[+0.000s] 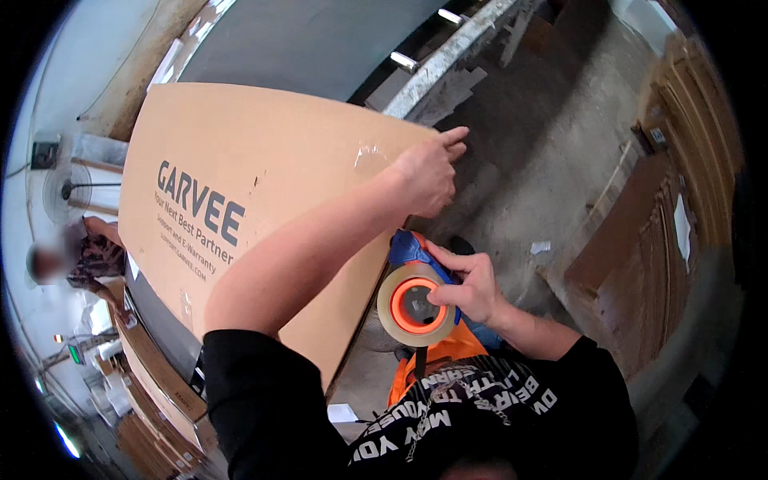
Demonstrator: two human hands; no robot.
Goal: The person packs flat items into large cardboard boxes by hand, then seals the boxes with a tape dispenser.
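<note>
A large brown cardboard box (pixel 304 136) with dark printing stands tilted in front of me. My left hand (pixel 428 178) is at its right edge near the far corner, with two fingers stretched out past the edge and the others partly bent. Closer to my body, my right hand (pixel 474 290) is closed round a blue tape dispenser (pixel 410 246). The dispenser carries a wide roll of clear tape (pixel 390 316) on an orange hub (pixel 418 328). Shiny bits of clear tape (pixel 370 152) stick to the box face near my left wrist.
Behind the box lies a dark grey panel (pixel 280 44) beside a worn metal rail (pixel 448 60). Stacked flat cardboard (pixel 624 232) leans at the right. Another person (pixel 100 252) stands at the box's left side, near a fan (pixel 68 192). More boxes (pixel 160 376) are at lower left.
</note>
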